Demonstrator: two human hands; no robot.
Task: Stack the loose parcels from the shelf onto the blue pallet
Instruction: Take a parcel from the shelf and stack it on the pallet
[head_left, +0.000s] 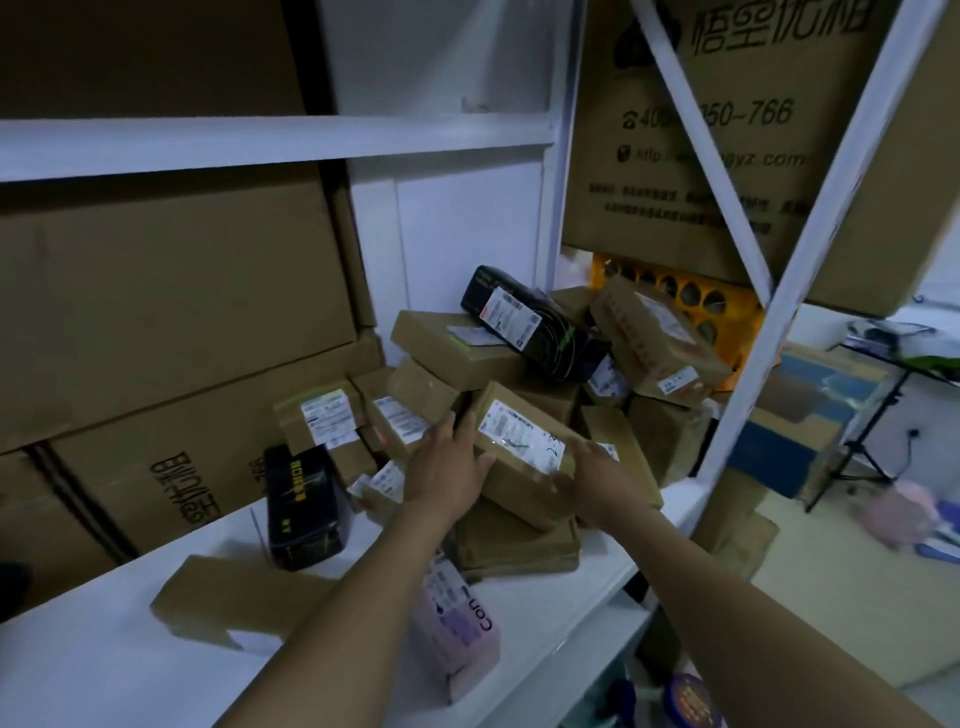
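Note:
A heap of loose parcels lies on the white shelf. At its front sits a brown cardboard parcel with a white label, tilted on top of other boxes. My left hand grips its left end, fingers over the top edge. My right hand holds its right end, thumb along the front side. Behind it lie more brown boxes and a black bagged parcel. No blue pallet is in view.
A black box stands left of the heap, a flat brown parcel and a pink packet lie near the shelf's front edge. Large cartons fill the left. A white upright post stands right of the heap.

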